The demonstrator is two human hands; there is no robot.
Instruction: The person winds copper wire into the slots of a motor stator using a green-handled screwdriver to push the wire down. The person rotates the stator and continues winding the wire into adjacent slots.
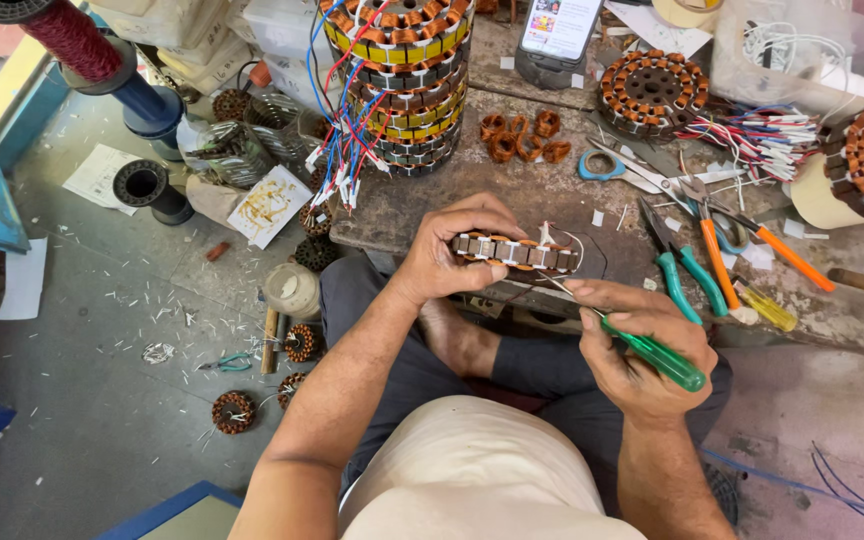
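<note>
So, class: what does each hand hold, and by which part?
The left hand grips a motor stator by its rim, on the left side. The right hand holds a green-handled screwdriver by the handle.

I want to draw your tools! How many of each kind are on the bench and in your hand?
Screwdrivers: 2 (green screwdriver in the right hand, yellow screwdriver on the bench)
Pliers: 2 (green pliers, orange pliers)
Scissors: 1 (blue scissors)
Total: 5

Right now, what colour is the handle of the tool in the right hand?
Translucent green handle, clearest in the head view.
</note>
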